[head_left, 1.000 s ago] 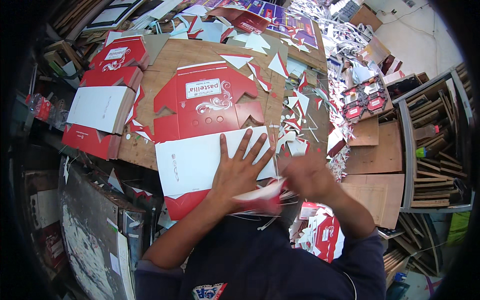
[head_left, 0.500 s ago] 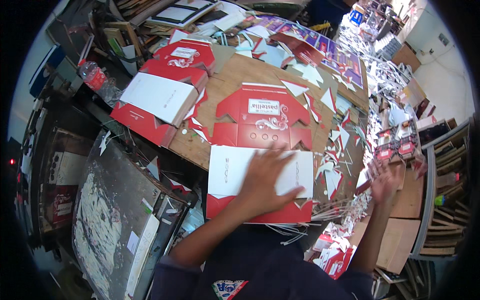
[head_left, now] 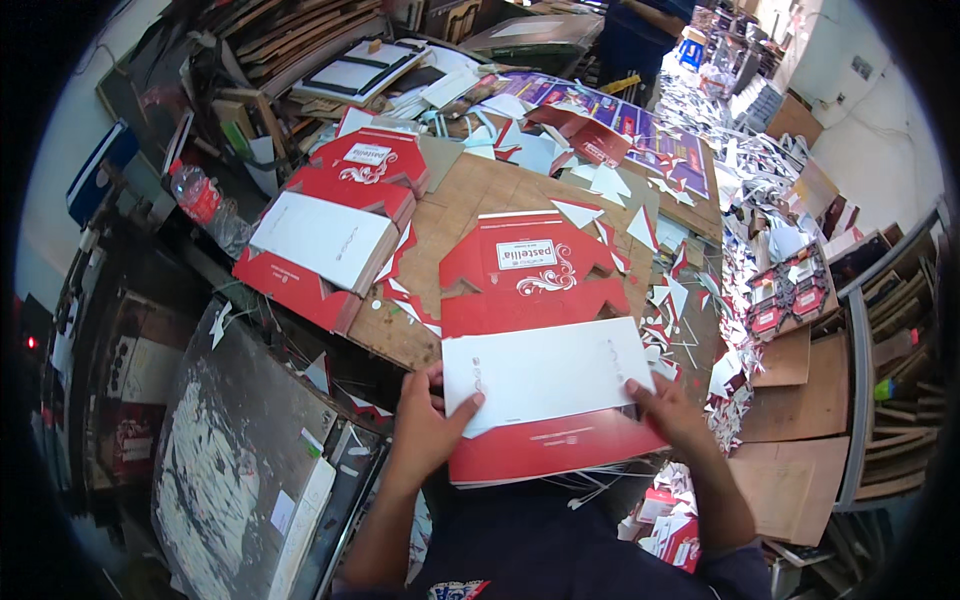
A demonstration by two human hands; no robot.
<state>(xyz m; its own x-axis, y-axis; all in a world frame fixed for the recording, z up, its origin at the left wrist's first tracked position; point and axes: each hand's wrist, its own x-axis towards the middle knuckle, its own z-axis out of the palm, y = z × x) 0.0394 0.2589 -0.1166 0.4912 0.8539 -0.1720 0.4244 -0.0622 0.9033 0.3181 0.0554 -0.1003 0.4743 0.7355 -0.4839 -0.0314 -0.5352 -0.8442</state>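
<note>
Left hand (head_left: pixel 425 430) and right hand (head_left: pixel 672 415) pinch the edges of a flat, glossy red-and-white carton stack (head_left: pixel 545 380) on the rough wooden board (head_left: pixel 470 200).

A second pile of flat red and white cartons (head_left: pixel 330 235) lies at the far left of the wooden tabletop (head_left: pixel 480 195). White and red paper offcuts (head_left: pixel 670 300) are scattered over the table's right side. A plastic bottle with a red label (head_left: pixel 197 195) lies left of that pile. Purple printed sheets (head_left: pixel 640 125) spread across the far end. A scuffed grey panel (head_left: pixel 235 440) leans at the lower left. Brown boards (head_left: pixel 800 420) lie on the right.
</note>
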